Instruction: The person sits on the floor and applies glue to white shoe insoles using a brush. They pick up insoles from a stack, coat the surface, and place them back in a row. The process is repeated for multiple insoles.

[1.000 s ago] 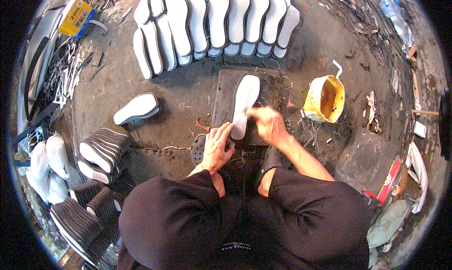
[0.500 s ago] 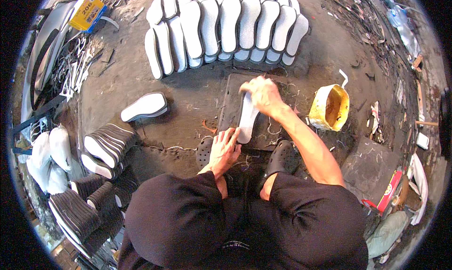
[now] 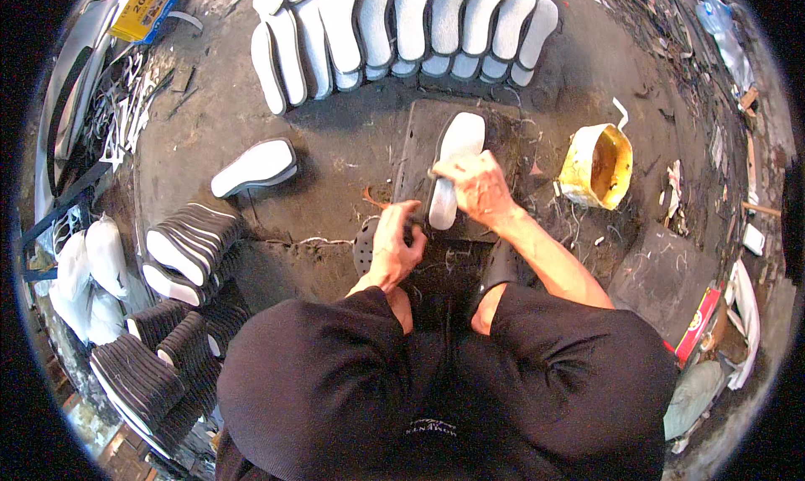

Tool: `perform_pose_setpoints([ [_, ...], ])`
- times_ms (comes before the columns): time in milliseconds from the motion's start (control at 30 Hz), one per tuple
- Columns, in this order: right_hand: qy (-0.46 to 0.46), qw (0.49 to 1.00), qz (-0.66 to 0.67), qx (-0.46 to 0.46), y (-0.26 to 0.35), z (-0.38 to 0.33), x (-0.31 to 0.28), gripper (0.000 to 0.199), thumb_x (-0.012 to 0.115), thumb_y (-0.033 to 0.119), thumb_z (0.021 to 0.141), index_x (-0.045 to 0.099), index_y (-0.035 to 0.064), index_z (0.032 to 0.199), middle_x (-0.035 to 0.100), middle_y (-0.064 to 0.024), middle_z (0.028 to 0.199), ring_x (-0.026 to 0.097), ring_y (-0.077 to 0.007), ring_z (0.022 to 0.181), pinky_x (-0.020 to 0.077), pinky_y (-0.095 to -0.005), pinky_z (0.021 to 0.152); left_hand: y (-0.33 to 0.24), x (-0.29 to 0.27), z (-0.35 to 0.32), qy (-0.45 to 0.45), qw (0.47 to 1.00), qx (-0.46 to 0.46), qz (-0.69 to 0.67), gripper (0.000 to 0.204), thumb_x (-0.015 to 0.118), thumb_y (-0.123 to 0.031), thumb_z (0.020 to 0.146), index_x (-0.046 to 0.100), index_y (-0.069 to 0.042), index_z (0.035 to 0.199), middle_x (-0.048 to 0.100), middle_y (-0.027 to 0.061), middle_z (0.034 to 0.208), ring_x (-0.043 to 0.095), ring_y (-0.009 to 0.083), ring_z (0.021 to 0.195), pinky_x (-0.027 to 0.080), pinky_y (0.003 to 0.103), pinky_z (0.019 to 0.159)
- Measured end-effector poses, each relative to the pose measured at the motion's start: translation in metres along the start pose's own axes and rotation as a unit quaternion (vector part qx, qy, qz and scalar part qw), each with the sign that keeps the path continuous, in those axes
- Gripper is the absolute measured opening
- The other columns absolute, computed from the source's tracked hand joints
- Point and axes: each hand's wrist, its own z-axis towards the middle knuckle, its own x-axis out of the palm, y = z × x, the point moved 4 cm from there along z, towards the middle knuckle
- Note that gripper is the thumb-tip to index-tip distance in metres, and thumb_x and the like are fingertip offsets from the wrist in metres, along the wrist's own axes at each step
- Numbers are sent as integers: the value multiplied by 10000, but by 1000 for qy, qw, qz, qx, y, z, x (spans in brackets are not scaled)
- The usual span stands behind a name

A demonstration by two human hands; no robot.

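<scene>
A shoe sole with a white top and dark edge lies on a dark board between my feet and the rows of soles. Across its middle is my right hand, closed over it with the fingertips at its left edge. My left hand hovers beside the sole's near end, above my left clog. Its fingers are bent and spread apart from the thumb, and no object shows in them. Left of the board rests a pair of white-topped soles, stacked one over the other.
Rows of white-topped soles stand at the far side. A yellow container with brown residue is on the right. Stacks of dark-edged soles and white plastic bags lie at left. Strip scraps and a yellow-blue box are farther off.
My right hand has moved from the sole's far end back to its middle, uncovering the far end. My left hand has lifted off the near end. The whole view has shifted slightly.
</scene>
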Motion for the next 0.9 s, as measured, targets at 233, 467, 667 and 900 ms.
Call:
perform_pose_setpoints([
  [233, 49, 998, 25, -37, 61, -77, 4, 428, 687, 99, 897, 767, 254, 1288, 769, -14, 1041, 714, -223, 994, 458, -462, 915, 13, -18, -9, -116, 988, -93, -37, 425, 632, 90, 870, 672, -26, 1277, 670, 127, 1108, 680, 272, 978, 567, 375, 918],
  [467, -199, 842, 354, 356, -41, -104, -86, 331, 702, 195, 1092, 719, 81, 1403, 785, -116, 1363, 719, -226, 1253, 551, -383, 1092, 18, -15, -7, -98, 992, -71, -29, 430, 635, 80, 860, 661, -21, 1277, 625, 136, 1113, 649, 267, 966, 563, 385, 887],
  [667, -238, 872, -223, 364, -113, -172, -179, 408, 586, 183, 1126, 650, 81, 1515, 739, -157, 1413, 687, -376, 1297, 497, -534, 1077, 17, -15, -7, -89, 994, -58, 5, 430, 641, 68, 865, 656, -19, 1286, 618, 138, 1117, 641, 286, 972, 559, 398, 907],
  [900, -142, 922, -22, 359, -20, -140, -164, 332, 684, 107, 1045, 754, 15, 1356, 794, -226, 1291, 767, -391, 1158, 548, -479, 1023, 14, -14, -5, -89, 993, -75, -1, 429, 647, 73, 862, 661, -25, 1280, 613, 142, 1110, 633, 283, 962, 555, 400, 894],
])
